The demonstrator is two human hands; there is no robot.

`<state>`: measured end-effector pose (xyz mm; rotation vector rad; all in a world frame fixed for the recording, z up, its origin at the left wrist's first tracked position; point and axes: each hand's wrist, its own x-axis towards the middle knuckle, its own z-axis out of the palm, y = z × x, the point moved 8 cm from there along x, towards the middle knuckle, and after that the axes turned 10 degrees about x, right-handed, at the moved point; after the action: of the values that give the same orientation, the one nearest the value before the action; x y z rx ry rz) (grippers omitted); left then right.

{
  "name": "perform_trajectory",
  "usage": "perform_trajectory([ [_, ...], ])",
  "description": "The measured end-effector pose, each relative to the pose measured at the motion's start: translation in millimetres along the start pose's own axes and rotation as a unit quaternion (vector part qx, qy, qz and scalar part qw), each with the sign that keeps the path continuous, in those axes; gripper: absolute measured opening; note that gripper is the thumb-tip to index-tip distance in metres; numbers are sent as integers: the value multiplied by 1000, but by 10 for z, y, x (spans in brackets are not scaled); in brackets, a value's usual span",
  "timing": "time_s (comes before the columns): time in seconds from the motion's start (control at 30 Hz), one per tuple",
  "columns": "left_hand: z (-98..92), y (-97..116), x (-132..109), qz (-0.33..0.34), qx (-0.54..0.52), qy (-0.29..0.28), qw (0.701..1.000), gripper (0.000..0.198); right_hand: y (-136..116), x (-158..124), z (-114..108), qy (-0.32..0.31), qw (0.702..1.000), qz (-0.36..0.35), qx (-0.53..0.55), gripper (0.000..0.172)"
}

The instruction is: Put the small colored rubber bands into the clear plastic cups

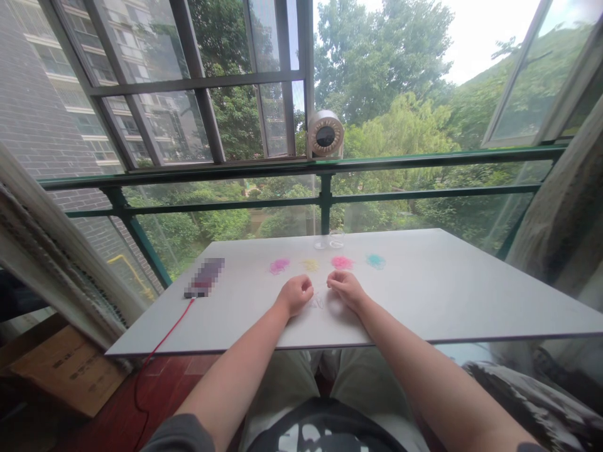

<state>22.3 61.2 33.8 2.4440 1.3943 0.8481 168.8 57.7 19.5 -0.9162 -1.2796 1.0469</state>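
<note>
Both hands hover close together over the near middle of the white table [424,301]. My left hand [296,295] is closed, its fingers curled towards thumb; what it holds, if anything, is too small to see. Across a small gap, my right hand [347,288] is curled closed too, its fingertips pinched. On the tabletop between them lies a sparse heap of pale, thin bits [315,302]. Just beyond the hands runs a row of small piles of thin, loop-like bits: a purple pile [279,266], a yellow pile [311,265], a pink pile [342,262] and a teal pile [375,260].
Two small clear containers [336,239] stand at the table's far edge. A blurred-out, phone-like device [205,278] lies on the left with a red cable [169,333] hanging over the edge. Behind are a green railing [325,201] and a round fan-like device [325,135].
</note>
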Motion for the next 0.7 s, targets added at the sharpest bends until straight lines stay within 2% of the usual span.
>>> perform_trajectory([
  [0.13,13,56,-16,25,-12,-19,999,9,15,-3,51,-12,1000,9,2,12],
  [0.4,50,22,-3,24,-29,-30,999,10,-3,28,-154,54,998,0,45,17],
  [0.7,32,8,-13,26,-37,-20,999,12,-28,-10,31,-5,998,-19,-61,8],
])
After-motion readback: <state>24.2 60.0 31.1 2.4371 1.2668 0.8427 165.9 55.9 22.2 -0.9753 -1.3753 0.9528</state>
